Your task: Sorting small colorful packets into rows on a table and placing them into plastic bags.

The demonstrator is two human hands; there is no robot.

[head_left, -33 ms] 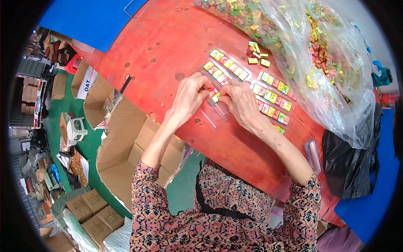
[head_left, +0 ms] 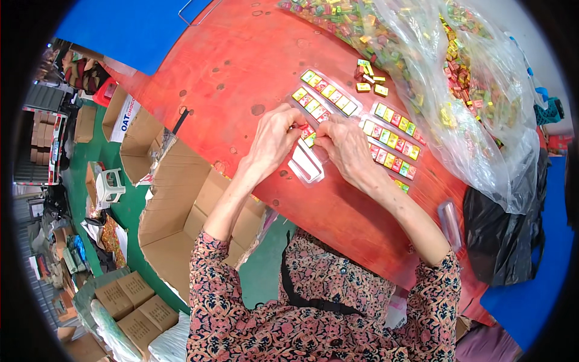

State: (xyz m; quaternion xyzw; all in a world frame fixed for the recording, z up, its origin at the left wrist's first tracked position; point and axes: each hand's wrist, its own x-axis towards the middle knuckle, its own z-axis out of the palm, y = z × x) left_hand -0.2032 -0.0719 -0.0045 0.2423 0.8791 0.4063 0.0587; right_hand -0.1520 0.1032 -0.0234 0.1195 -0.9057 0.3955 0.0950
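Over a clear plastic tray [head_left: 313,179], my left hand [head_left: 271,137] and my right hand [head_left: 350,145] meet with bent fingers. My left fingertips are pinched at a small red box [head_left: 306,129] in the tray's row. Close beside it, my right thumb and fingers press together near a small yellow-green box [head_left: 310,140]; whatever they hold is hidden. Small red, yellow and green boxes [head_left: 327,91] line the tray's far part. White shows in its near compartments. Right of my right hand lie more filled rows [head_left: 392,137], partly covered by my wrist.
Loose small boxes [head_left: 380,90] lie beyond the trays. A big clear plastic bag [head_left: 416,48] of them spreads across the far right of the red table [head_left: 235,72]. A black bag [head_left: 503,247] hangs at the right edge. Open cardboard boxes [head_left: 169,211] stand at the left.
The near compartments of the tray looked clear before and now show white. My hands have barely moved.
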